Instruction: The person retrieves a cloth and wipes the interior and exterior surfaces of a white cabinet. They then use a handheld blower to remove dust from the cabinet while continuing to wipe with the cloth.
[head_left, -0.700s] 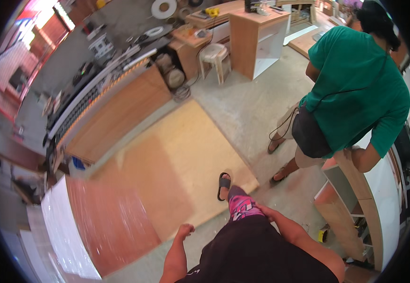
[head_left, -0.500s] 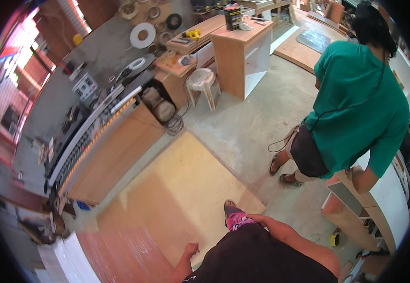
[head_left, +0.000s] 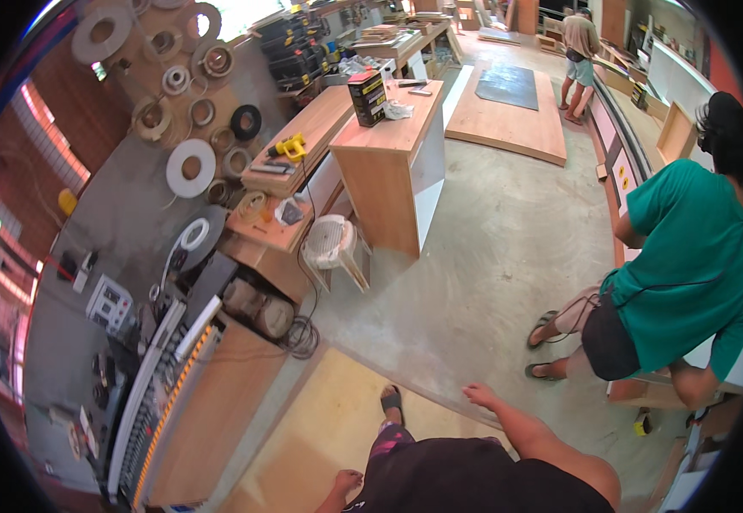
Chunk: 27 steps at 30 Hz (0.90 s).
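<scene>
My left hand (head_left: 348,481) hangs low at my side over the yellowish board on the floor, its fingers loosely curled and nothing visible in them. My right hand (head_left: 479,394) is held out ahead on the other side, empty, with its fingers partly stretched over the board's edge and the concrete. Neither hand touches anything. Under my sandalled foot (head_left: 393,403) lies the flat yellowish board (head_left: 316,427).
A person in a green shirt (head_left: 683,265) stands close on the right, a hand at a white-topped piece. Ahead are a wooden cabinet (head_left: 380,184), a plastic stool (head_left: 334,244) and a yellow power tool (head_left: 287,147). An edge-banding machine (head_left: 162,410) runs along the left. Another person (head_left: 578,60) stands far back.
My view has moved forward and tilted up. The right hand has left my thigh and swung forward. The wrapped brown panel at lower left is out of view.
</scene>
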Available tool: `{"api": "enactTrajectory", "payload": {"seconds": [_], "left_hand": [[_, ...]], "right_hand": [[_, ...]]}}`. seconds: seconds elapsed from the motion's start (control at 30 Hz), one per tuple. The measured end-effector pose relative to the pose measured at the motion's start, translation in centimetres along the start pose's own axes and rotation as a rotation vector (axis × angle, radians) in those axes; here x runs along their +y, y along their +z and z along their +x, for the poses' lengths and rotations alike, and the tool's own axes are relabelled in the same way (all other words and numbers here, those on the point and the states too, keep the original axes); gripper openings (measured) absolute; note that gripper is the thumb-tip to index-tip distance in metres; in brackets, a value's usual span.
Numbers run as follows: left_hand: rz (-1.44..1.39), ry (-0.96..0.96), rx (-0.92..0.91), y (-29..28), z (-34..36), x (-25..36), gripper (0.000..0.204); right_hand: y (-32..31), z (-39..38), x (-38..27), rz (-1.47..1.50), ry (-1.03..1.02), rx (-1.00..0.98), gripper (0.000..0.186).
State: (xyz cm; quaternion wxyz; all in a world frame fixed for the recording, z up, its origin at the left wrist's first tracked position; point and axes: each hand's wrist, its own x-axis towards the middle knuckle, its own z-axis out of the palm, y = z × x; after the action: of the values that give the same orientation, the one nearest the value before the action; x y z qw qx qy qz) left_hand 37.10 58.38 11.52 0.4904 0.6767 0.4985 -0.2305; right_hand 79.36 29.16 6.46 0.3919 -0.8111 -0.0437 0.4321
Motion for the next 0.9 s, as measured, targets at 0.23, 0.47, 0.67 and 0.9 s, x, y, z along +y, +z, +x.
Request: {"api": "enactTrajectory", "payload": {"seconds": [0.23, 0.47, 0.67, 0.9], "left_hand": [[0.153, 0.222, 0.014, -13.9, 25.3, 20.1, 0.018], [0.555, 0.576, 0.08, -21.9, 43.2, 47.8, 0.028], [0.525, 0.293, -0.203, -11.9, 55.3, 64.2, 0.042], [0.917, 0.577, -0.517, 9.7, 58.5, 91.3, 0.09]], "right_hand": [[-3.0, 4.9, 7.4, -0.276, 0.19, 0.025, 0.035], [-5.6, 10.7, -3.0, 0.181, 0.343, 0.149, 0.03], [-18.5, 25.9, -3.8, 0.34, -0.097, 0.016, 0.039], [-45.1, 46.8, -12.3, -0.143, 0.3, 0.239, 0.042]]}}
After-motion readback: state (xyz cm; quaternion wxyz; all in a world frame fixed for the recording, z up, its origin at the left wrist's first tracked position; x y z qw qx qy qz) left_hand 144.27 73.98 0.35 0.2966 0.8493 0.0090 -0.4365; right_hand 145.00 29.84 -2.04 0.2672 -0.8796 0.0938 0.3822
